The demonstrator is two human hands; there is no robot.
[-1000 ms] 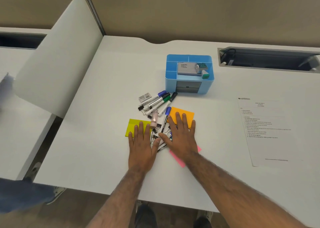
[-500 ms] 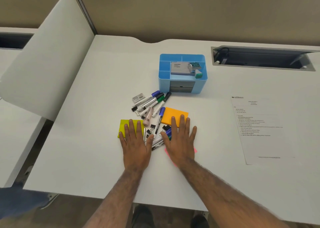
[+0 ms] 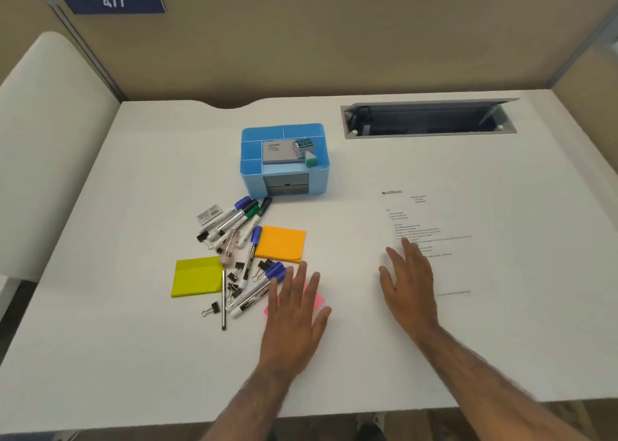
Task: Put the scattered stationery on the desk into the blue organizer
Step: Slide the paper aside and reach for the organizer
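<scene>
Your left hand [image 3: 294, 310], fingers spread flat, covers the pink sticky-note pad [image 3: 317, 298]; capped markers [image 3: 255, 290] lie just beyond, angled toward the desk's far edge. Your right hand [image 3: 409, 283], open, rests farther off.

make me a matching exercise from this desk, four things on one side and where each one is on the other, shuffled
Things
1. orange sticky pad
2. yellow sticky pad
3. pink sticky pad
4. printed sheet

Places
A. partly under the left hand
B. at the left edge of the pile, beside the binder clips
C. under the fingertips of the right hand
D. in front of the blue organizer, right of the markers

Pairs: 1-D, 2-B, 3-A, 4-C
</scene>
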